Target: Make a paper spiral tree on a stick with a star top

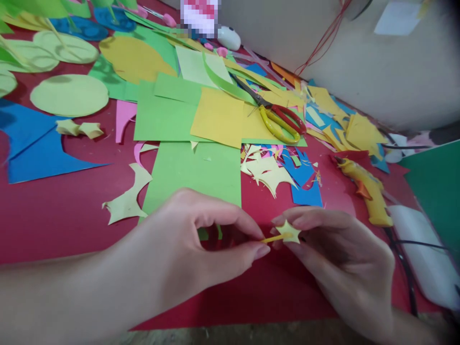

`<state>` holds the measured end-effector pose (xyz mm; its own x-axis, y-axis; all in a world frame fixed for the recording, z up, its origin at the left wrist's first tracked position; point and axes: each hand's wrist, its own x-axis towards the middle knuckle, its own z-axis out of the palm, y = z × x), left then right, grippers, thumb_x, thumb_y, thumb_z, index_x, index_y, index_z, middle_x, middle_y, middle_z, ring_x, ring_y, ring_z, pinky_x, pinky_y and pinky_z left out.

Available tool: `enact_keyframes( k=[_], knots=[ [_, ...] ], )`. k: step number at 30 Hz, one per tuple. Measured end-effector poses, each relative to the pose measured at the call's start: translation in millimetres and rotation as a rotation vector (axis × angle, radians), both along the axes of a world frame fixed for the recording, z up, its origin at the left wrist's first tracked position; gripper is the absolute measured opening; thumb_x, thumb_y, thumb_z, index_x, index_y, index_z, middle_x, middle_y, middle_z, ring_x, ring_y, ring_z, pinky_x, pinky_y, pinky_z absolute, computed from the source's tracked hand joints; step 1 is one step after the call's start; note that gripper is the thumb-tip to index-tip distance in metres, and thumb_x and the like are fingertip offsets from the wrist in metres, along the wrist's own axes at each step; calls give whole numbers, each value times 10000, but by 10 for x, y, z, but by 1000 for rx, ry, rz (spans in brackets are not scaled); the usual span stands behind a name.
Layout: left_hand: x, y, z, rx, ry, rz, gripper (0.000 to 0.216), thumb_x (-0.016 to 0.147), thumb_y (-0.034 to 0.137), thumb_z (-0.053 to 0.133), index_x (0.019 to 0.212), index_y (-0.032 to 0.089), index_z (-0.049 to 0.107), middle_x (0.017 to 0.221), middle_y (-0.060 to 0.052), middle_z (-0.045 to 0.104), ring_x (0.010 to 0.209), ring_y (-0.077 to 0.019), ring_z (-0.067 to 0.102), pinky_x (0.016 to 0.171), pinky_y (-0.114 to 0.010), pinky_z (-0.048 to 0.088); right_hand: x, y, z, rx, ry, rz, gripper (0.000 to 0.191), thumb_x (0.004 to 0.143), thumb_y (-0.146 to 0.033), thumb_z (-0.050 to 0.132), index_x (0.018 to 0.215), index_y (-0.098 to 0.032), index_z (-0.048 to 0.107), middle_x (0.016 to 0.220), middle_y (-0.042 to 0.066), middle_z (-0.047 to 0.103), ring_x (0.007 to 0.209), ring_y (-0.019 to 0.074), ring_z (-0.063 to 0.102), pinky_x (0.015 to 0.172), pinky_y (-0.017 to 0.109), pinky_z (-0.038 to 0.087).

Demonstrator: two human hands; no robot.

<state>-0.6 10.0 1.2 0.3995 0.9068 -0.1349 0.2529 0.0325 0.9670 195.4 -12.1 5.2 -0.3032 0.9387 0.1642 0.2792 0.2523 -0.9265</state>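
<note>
Head view: nearest to me, my left hand comes in from the left with its thumb and forefinger pinched on the near end of a thin yellow strip, and the strip runs from those two tips across a short gap toward my other hand. My right hand grasps a small pale yellow star by its edges: my thumb lies just under its lower points, my forefinger is bent at its upper right, and another fingertip shows behind its upper left. The star's face is turned toward me between those fingertips, and the strip's far end overlaps the middle of it; whether the two are joined I cannot tell. Both hands are over the red tabletop. To the right of my right hand lies a white box-like object with a black cord beside it, and just beyond that is a yellow glue gun. Past my left hand lie a curved pale offcut and a long green sheet, while pointed pale scraps spread to the right of the sheet. Farther off, a yellow square rests on green paper, scissors with yellow and red handles lie to its right, and two small pale folded pieces sit well to the left, near a pale oval. Behind everything stands a greyish wall, with thin red wires hanging down in front of it.
</note>
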Motion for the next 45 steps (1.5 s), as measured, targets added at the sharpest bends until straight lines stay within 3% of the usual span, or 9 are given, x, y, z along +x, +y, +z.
enact_keyframes(
  k=[21, 38, 45],
  knots=[
    [-6, 7, 7, 0, -5, -15, 69, 676, 216, 650, 632, 269, 654, 571, 136, 674, 487, -12, 592, 446, -2, 417, 9, -13, -6, 3, -3, 0, 364, 745, 42, 557, 989, -227, 576, 939, -43, 622, 899, 52, 584, 808, 92, 492],
    [-24, 0, 41, -27, 21, -41, 63, 692, 235, 625, 638, 241, 657, 591, 75, 678, 511, -71, 600, 442, -87, 452, -11, -12, 6, -7, -24, -35, 386, 731, 16, 585, 993, -267, 586, 918, -19, 644, 847, 111, 624, 711, 173, 558],
    [8, 10, 13, 6, 30, -33, 73, 698, 245, 625, 629, 245, 649, 588, 80, 669, 503, -69, 572, 427, -97, 440, -9, -6, 43, -105, -12, -3, 351, 769, -72, 574, 1078, -238, 548, 1026, 44, 626, 878, 152, 632, 675, 191, 565]
  ],
)
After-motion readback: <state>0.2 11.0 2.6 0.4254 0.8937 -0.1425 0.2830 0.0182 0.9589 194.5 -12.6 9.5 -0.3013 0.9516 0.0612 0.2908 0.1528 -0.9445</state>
